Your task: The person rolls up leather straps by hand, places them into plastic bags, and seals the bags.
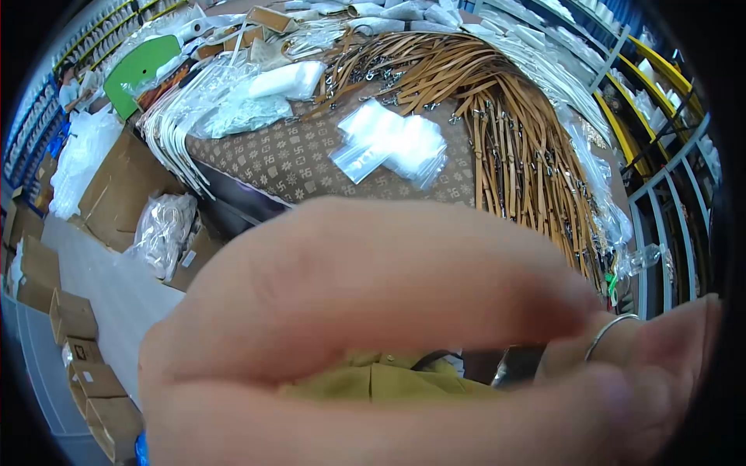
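Observation:
Very close to the camera, my left hand fills the lower middle, blurred. Its upper finger arches across to the right above a lower finger or thumb, with a wide gap between them. Nothing shows in that gap except olive-coloured clothing beyond. At the lower right is what looks like my right hand, with a thin silver ring beside it. The two hands meet or overlap there; which finger wears the ring I cannot tell. Beyond them, clear plastic bags lie on a brown patterned table cover.
Tan leather straps with metal clips are heaped along the table's right side. White cords hang at its left corner near plastic packaging. Cardboard boxes stand on the left floor. A green chair back and metal shelving flank the table.

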{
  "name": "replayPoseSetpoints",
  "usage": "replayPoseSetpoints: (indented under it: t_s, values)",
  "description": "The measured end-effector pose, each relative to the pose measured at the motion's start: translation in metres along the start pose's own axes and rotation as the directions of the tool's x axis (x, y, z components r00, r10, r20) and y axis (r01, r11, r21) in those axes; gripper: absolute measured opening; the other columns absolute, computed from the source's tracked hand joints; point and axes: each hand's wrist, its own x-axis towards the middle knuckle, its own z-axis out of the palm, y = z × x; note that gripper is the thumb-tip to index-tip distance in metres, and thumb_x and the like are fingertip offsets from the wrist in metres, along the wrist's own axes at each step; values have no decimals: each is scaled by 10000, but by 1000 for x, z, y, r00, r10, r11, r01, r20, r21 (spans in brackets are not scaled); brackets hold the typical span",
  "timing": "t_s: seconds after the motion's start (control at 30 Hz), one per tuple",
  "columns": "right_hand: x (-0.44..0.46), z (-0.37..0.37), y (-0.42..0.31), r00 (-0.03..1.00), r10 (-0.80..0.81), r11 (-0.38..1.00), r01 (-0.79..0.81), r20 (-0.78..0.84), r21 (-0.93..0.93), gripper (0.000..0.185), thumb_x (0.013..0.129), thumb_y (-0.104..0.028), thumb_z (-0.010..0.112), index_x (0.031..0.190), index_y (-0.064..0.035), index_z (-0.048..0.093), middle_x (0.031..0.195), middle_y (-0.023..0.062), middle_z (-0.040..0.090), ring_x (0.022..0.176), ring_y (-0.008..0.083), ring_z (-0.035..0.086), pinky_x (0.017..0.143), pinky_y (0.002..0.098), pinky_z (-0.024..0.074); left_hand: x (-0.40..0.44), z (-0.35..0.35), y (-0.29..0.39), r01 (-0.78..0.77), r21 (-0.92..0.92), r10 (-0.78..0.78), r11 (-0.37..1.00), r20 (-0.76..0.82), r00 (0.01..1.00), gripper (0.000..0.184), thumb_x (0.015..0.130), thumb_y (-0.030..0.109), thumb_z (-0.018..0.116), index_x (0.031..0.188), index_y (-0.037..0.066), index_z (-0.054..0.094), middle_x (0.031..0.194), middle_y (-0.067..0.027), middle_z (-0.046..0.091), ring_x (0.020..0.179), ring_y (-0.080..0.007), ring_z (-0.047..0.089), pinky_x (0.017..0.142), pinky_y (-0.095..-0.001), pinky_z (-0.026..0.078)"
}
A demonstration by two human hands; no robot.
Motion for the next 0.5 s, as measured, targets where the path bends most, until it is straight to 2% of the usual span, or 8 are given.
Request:
replayPoseSetpoints:
  t_s: [0.5]
  values:
    - [22,-30,-16,997,-38,997,42,70,-59,355,822,-124,541,1107,53,426,988,150,596,779,217,582,704,291,460,0,19,2,90,-171,-89,981,15,996,483,814,265,556,1167,-27,403,1069,-224,480,919,-317,556,836,-409,393]
